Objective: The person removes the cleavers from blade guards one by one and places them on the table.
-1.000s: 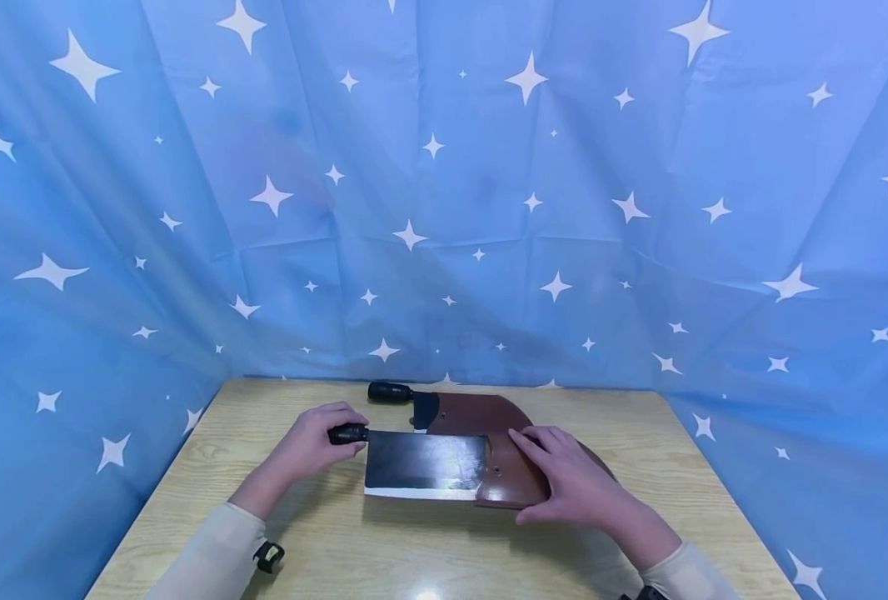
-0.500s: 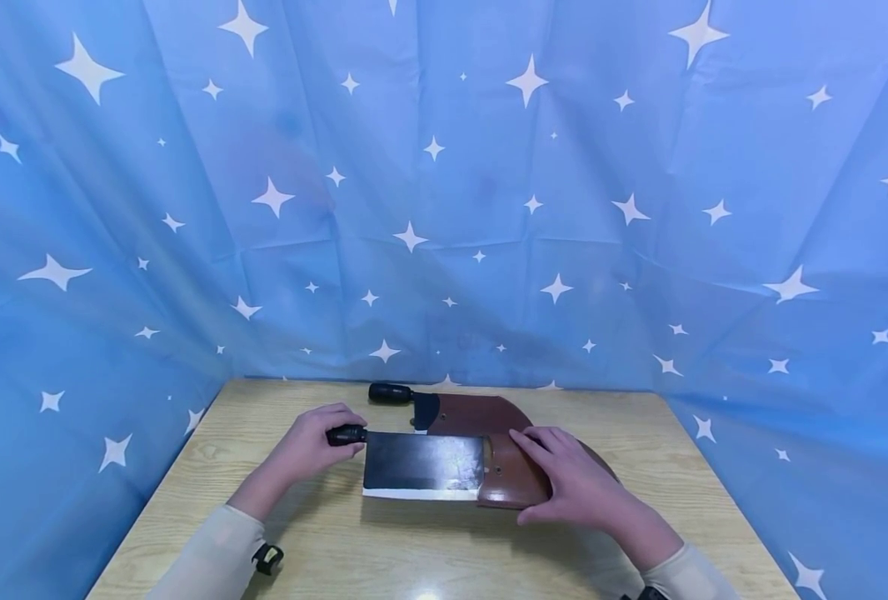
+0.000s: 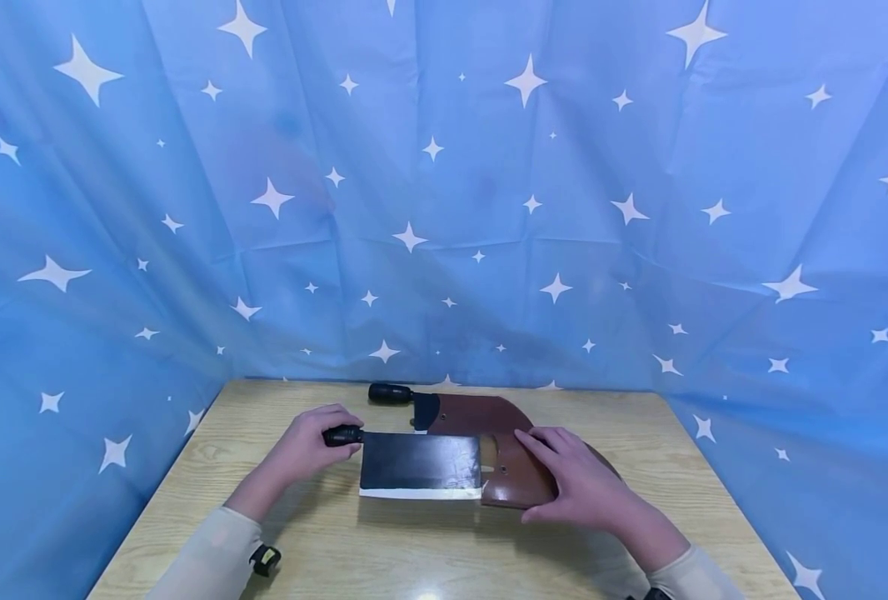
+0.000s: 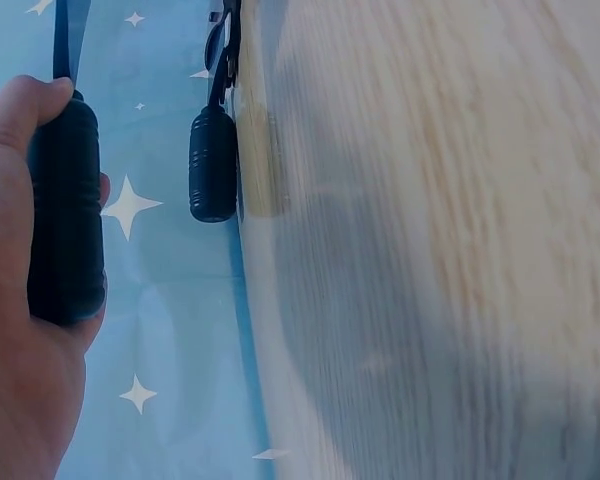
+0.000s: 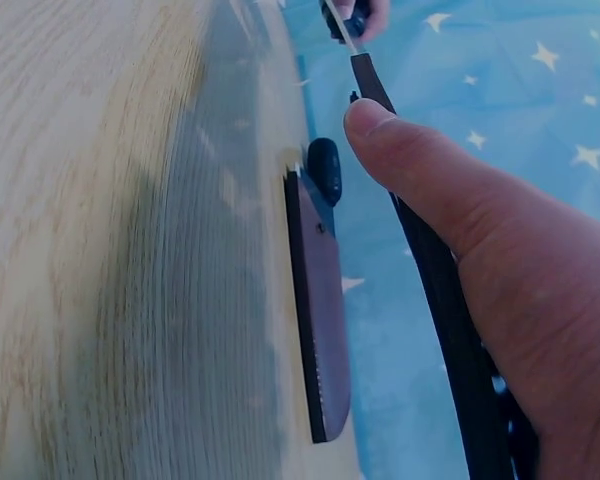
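Observation:
My left hand (image 3: 309, 448) grips the black handle (image 4: 65, 210) of a cleaver (image 3: 421, 467), its dark broad blade level over the table with the pale edge toward me. At the blade's far end is a brown leather sheath (image 3: 521, 477), its mouth right by the blade's end and a lighter inner strip showing. My right hand (image 3: 585, 487) holds this sheath from the right, thumb along its near side; in the right wrist view the thumb presses on the sheath's dark edge (image 5: 430, 280). The other right fingers are mostly hidden there.
Behind lies a second cleaver with a black handle (image 3: 390, 393), its blade in a rounded brown sheath (image 3: 474, 410) that the held sheath partly overlaps in the head view. The wooden table (image 3: 279, 400) ends at a blue star-patterned curtain (image 3: 444, 208).
The sheath and my right hand have shifted slightly right, and the cleaver in my left hand slightly left. More of the sheath's mouth shows beside the blade's end. The second cleaver stays put.

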`<state>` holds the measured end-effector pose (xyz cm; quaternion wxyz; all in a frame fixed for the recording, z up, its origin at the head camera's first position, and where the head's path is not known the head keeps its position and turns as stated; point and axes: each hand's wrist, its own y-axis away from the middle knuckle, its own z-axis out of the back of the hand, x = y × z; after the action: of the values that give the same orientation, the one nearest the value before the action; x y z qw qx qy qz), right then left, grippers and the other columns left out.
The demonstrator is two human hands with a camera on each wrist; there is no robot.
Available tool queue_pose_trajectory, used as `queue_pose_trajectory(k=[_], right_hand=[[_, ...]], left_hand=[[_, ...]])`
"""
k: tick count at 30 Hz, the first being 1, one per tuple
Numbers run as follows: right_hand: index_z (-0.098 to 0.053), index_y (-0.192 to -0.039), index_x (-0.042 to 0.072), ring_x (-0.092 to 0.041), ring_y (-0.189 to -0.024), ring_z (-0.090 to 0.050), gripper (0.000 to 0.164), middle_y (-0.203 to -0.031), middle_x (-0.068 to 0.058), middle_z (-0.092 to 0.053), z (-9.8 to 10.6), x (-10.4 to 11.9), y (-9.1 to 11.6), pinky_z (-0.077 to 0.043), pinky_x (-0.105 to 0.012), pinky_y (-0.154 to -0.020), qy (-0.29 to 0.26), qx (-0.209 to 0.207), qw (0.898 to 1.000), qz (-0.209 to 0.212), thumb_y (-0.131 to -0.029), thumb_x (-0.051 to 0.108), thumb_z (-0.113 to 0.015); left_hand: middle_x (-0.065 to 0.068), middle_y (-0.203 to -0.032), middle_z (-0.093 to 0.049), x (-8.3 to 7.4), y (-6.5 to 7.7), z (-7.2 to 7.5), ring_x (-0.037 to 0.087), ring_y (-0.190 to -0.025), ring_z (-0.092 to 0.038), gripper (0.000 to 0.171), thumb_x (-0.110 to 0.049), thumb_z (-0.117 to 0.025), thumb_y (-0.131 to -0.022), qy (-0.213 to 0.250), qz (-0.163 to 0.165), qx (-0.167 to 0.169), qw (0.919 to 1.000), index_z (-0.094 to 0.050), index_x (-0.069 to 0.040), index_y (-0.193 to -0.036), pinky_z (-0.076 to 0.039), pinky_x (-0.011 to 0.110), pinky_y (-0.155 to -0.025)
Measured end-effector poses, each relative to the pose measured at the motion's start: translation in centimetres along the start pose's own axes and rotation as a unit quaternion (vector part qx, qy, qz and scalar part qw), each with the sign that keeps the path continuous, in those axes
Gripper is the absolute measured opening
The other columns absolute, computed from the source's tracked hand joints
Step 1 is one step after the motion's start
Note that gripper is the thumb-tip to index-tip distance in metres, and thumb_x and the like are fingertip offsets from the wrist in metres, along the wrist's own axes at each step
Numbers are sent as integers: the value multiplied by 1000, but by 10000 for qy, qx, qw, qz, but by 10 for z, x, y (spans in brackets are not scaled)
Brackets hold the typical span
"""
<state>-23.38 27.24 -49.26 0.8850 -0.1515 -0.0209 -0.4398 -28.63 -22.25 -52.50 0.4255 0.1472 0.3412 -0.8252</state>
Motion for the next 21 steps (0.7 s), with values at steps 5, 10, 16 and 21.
queue_pose_trajectory(k=[5,10,16,21], right_hand=[[-45,-170,20,-33,-145,-51,123,-158,-5,-55,1,-1,1,-48,-58,-115,18,-1,10000,-12,-70,69,-98],[-45,-170,20,-33,-145,-51,123,-158,-5,-54,3,-1,2,-48,-58,-114,-23,18,10000,-27,-70,66,-99],[-46,-170,18,-33,-145,-50,123,-158,-4,-54,3,-6,5,-48,-58,-114,-27,82,10000,-38,-70,64,-100],[-45,-170,17,-42,-148,-48,124,-159,-8,-54,2,-12,9,-45,-64,-117,-71,125,9999,-37,-69,62,-102]], left_hand=[[-16,-112,-72,1,2,1,11,-101,-69,33,-17,-93,-90,-65,-7,-39,10000,-81,-28,-119,-62,37,-88],[-16,-112,-72,4,5,2,11,-102,-70,32,-18,-93,-90,-99,21,-35,9999,-82,-25,-119,-62,38,-88],[-15,-112,-72,10,11,3,12,-101,-69,32,-16,-93,-90,-35,103,44,9999,-83,-16,-121,-62,37,-86],[-14,-112,-72,15,16,5,12,-100,-69,32,-16,-92,-91,82,231,170,9996,-83,-14,-121,-62,36,-87]])
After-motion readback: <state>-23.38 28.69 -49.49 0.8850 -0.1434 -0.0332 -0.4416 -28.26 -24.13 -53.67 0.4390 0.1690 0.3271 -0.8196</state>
